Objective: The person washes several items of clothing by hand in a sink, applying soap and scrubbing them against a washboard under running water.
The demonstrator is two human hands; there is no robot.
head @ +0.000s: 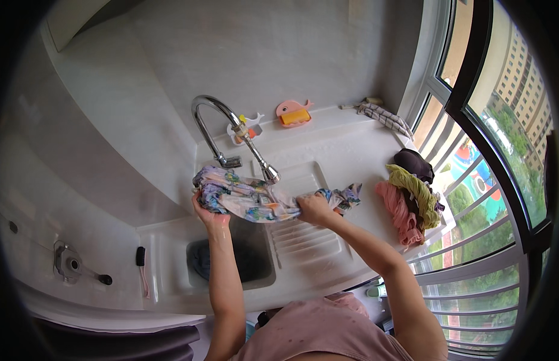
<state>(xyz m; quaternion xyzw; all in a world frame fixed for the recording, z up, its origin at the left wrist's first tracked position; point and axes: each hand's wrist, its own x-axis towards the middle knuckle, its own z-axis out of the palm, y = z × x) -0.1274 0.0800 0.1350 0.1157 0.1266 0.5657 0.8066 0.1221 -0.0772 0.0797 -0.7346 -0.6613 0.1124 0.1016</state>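
Observation:
A wet floral garment (256, 201) in purple, white and blue stretches between my two hands, above the sink basin and the ribbed washboard. My left hand (211, 214) grips its bunched left end, with the palm beneath the cloth. Toward the other end my right hand (314, 208) is closed around a gathered part, and a loose tail of cloth sticks out past it. The chrome faucet's spray head (271, 174) hangs just over the middle of the garment. Dark cloth (200, 259) lies in the sink basin (254, 234), partly hidden by my left forearm.
Wrung clothes (412, 198) in pink, green and dark colours are heaped at the counter's right edge by the window railing. A pink whale soap holder (294, 116), a white one (243, 131) and a checked cloth (385, 118) sit along the back ledge. At left lies a scrub brush (143, 270).

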